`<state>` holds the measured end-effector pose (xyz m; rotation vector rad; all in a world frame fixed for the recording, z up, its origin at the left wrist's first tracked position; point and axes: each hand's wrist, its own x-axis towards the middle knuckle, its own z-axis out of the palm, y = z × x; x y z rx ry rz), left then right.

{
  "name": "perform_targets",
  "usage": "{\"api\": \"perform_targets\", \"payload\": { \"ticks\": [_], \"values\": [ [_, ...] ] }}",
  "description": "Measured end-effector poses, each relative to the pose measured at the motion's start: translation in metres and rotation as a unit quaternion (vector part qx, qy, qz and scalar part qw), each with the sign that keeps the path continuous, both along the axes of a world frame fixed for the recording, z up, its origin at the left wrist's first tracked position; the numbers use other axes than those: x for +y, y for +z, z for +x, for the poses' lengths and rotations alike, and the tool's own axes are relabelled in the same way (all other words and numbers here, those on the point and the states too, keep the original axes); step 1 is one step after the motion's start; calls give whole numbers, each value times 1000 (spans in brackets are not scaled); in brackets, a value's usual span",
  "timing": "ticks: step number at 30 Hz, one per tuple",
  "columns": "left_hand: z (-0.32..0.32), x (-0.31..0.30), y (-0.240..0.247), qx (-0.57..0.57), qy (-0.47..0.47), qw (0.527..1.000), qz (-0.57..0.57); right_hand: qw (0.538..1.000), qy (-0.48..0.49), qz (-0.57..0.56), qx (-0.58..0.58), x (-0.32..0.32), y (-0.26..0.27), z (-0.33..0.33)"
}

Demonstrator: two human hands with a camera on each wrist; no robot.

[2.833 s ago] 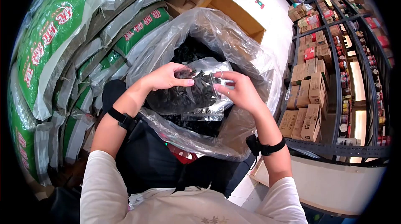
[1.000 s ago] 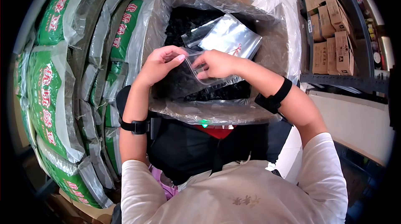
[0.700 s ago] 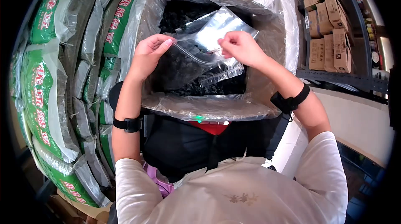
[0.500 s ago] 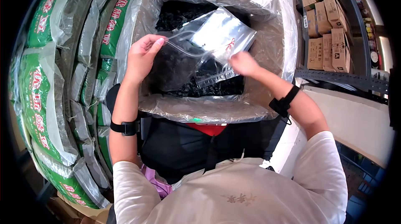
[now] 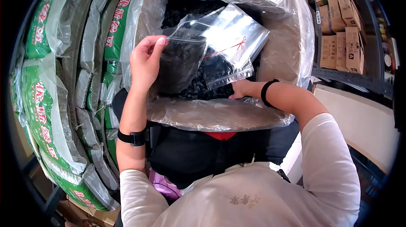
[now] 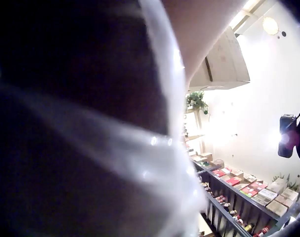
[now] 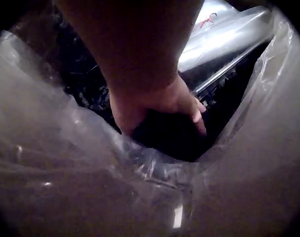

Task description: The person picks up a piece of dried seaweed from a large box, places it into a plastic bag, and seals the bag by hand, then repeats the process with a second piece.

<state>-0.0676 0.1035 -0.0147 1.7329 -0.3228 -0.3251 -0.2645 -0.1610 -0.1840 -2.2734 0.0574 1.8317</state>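
The left hand [image 5: 145, 62] pinches the edge of a clear zip bag [image 5: 179, 64] at the left side of a lined carton [image 5: 279, 53]. Dark, flaky pieces [image 5: 190, 10] fill the carton's bottom. Down in the near right part of the carton is the right hand [image 5: 241, 89], its fingertips hidden among the dark pieces in the head view. In the right wrist view the right hand [image 7: 160, 106] reaches downward, fingers apart, over dark contents. A stack of clear bags with a red tie [image 5: 237, 36] lies on the pieces. The left wrist view shows blurred plastic, with the left hand's fingers not visible.
Green and white sacks [image 5: 42, 112] are piled along the left. On the right, small cartons [image 5: 341, 51] stand on a dark metal shelf [image 5: 359, 79]. The carton's plastic liner [image 5: 220, 115] folds over its near rim, against the person's lap.
The right hand has let go of the zip bag's edge and moved down and right into the dark pieces. The left hand still pinches the bag, now left of where it was.
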Motion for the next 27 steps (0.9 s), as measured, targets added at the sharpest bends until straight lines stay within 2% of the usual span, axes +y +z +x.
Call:
{"api": "perform_targets", "payload": {
  "ticks": [1,3,4,5,7,11,12,13,15,17,18,19,21,23,25,26,27],
  "values": [
    [0,0,-1,2,2,1000,1,1000,2,1,2,3,-2,-10],
    [1,0,-2,0,-1,1000,2,982,24,-42,-183,13,-2,-32],
    [1,0,-3,4,1,1000,3,976,-3,-41,-214,21,13,-37],
    [1,0,-3,6,-4,1000,1,977,-2,-40,-210,25,27,-31],
    [0,0,-2,12,-12,1000,-1,987,112,-19,-114,35,45,-20],
    [2,1,0,15,-27,1000,1,978,152,-39,-137,39,42,-10],
    [2,2,-2,16,-37,999,-5,954,209,-50,-210,33,22,-18],
    [2,2,-3,17,-47,999,-10,939,251,-67,-227,30,17,-16],
    [3,3,-4,23,-50,998,-13,882,260,-68,-386,22,6,-14],
    [1,2,-3,32,-54,998,-17,926,222,-30,-303,21,40,13],
    [1,2,-2,31,-55,998,-17,940,244,-29,-235,21,50,25],
    [1,1,-1,29,-57,998,-16,941,244,-30,-234,20,55,25],
    [2,2,-2,29,-58,998,-17,935,306,-13,-178,20,60,26],
    [2,3,-4,30,-58,998,-17,924,338,-49,-173,24,54,14],
    [2,3,-4,28,-61,997,-23,941,288,-53,-172,23,35,-3],
    [2,3,-4,28,-59,998,-23,927,271,-60,-253,24,23,-14],
    [2,4,-4,26,-60,998,-10,926,273,-60,-254,20,12,-20]
  ]
}}
